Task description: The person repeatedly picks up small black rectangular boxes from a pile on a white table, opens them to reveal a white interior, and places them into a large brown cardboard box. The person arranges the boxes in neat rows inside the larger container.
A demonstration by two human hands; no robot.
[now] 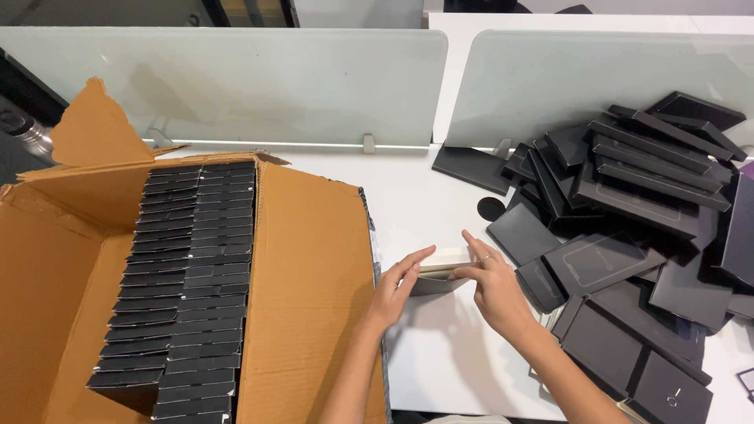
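Note:
My left hand (394, 289) and my right hand (495, 286) both grip a small flat box (440, 271) with a pale top and a grey flap, held just above the white desk (440, 353). The left fingers pinch its left edge. On the right side, the fingers press its right end, with a ring on one finger. To the left stands an open brown cardboard carton (306, 275) holding two rows of flat black boxes (188, 283) stacked on edge. A loose heap of black boxes (628, 212) lies to the right of my hands.
Frosted glass partition panels (236, 82) run along the back of the desk. A small black round disc (491, 209) lies on the desk near the heap. The carton's torn flap (94, 126) sticks up at the back left.

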